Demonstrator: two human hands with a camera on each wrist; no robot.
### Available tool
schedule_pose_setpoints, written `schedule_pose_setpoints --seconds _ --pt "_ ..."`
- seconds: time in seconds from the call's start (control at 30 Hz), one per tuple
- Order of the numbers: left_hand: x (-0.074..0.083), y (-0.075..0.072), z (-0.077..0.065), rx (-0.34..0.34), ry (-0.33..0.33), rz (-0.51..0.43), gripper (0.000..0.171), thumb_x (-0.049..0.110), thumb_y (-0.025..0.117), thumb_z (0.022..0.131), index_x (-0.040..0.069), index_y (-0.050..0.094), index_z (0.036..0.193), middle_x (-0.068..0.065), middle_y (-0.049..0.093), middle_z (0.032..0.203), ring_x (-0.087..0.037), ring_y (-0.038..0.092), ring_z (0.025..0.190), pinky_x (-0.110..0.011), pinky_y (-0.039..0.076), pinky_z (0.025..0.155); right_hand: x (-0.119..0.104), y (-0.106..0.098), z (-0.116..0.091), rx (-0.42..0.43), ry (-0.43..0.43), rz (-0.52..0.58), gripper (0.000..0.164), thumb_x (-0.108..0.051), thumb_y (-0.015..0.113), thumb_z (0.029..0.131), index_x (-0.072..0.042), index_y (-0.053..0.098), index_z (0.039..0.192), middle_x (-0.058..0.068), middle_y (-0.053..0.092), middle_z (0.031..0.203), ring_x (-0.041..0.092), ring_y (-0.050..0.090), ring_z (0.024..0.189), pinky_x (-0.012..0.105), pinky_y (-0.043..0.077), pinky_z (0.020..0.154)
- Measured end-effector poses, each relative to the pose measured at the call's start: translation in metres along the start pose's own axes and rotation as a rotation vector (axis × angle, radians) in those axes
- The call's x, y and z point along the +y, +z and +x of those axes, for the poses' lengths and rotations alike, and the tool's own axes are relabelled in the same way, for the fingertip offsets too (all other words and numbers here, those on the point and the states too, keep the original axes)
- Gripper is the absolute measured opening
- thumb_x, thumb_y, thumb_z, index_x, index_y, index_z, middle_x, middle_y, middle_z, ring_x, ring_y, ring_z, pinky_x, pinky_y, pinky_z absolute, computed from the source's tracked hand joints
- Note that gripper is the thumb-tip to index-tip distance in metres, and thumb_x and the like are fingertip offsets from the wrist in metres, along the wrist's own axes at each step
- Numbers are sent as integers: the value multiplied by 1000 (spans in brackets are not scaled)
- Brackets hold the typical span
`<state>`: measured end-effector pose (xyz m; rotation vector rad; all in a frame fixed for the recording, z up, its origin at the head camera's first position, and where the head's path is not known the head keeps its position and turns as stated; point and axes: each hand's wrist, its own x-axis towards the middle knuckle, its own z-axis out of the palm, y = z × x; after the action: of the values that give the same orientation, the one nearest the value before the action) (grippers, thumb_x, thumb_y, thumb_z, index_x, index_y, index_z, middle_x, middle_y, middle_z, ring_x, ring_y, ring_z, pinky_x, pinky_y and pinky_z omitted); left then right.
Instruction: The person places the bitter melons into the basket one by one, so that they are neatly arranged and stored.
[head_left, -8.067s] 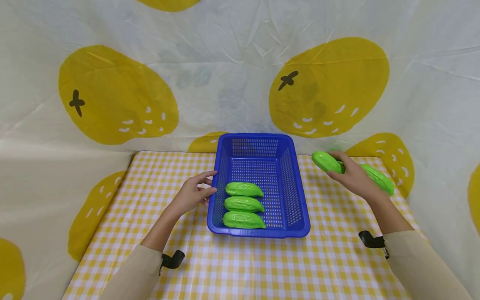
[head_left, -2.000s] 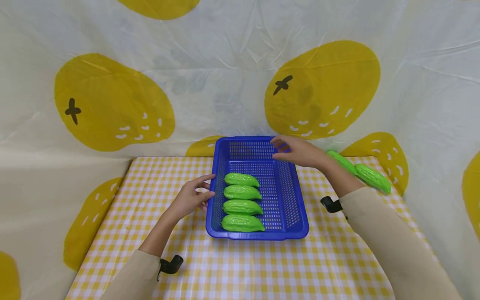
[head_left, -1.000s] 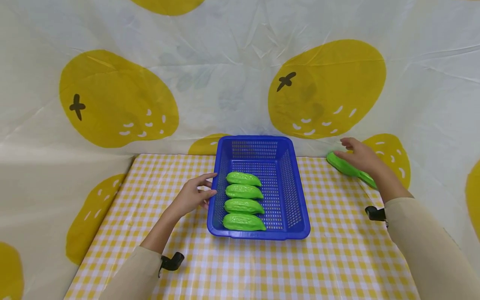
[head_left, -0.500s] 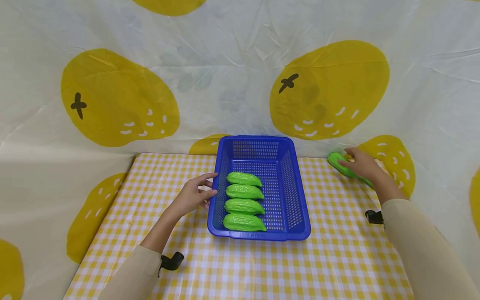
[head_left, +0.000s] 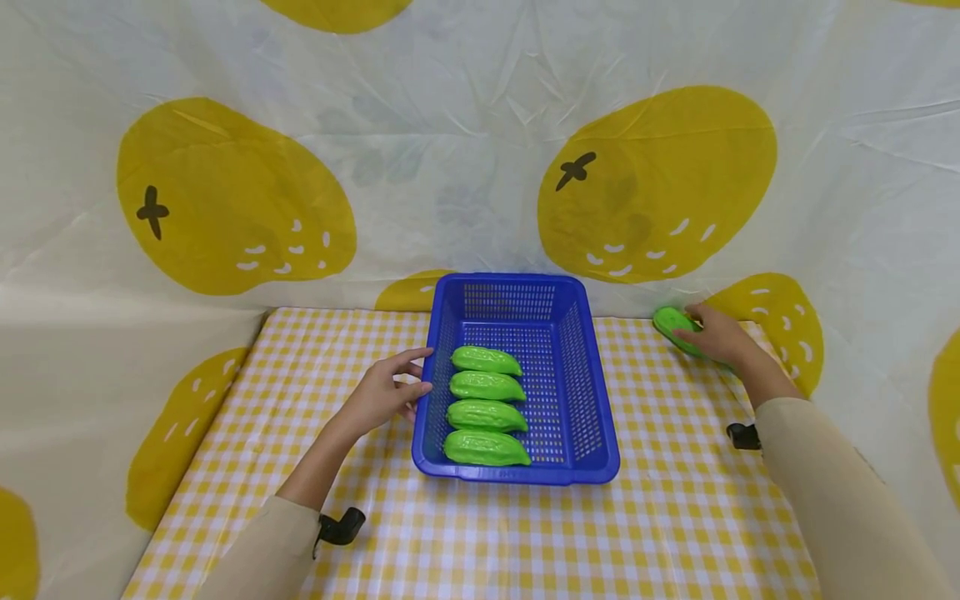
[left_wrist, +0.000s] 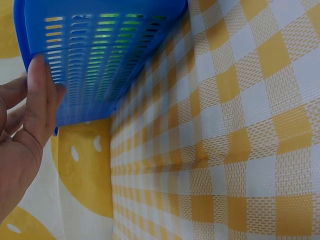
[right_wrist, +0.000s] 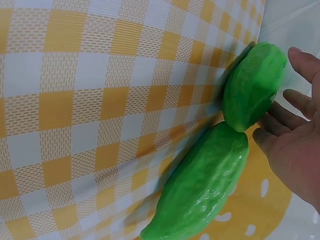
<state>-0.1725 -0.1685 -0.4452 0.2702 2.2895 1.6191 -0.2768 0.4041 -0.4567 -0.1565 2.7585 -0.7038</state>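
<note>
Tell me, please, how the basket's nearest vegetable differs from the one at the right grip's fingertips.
The basket vegetable lies inside the blue basket, the fingertip vegetable outside it. The basket vegetable sits crosswise and uncovered; the fingertip vegetable slants, partly hidden by the right grip. Both are bright green.

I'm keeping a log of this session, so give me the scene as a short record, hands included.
Basket: blue, perforated
Contents: four green gourds, stacked in a row along its left side
Outside: two more green gourds, to the basket's right, ends meeting
Left hand: fingertips at basket's left side
Right hand: at the farther loose gourd; firm grip unclear
Surface: yellow-and-white checked tablecloth
</note>
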Motion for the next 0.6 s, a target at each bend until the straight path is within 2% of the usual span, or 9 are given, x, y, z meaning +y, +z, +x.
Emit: schedule_pose_setpoints --seconds 0.3,0.6 --pt "-1 0 1 -3 3 -3 61 5 68 100 14 47 156 -23 60 122 -22 68 70 -60 65 67 5 5 5 16 -6 -12 69 -30 53 109 16 27 154 42 36 148 59 43 129 72 44 99" --pt "-3 0 1 -3 12 -13 60 4 68 100 12 47 156 -24 59 121 -20 67 69 -61 64 66 4 10 9 58 -28 -17 61 -19 54 107 18 32 150 43 35 148 61 37 134 74 36 109"
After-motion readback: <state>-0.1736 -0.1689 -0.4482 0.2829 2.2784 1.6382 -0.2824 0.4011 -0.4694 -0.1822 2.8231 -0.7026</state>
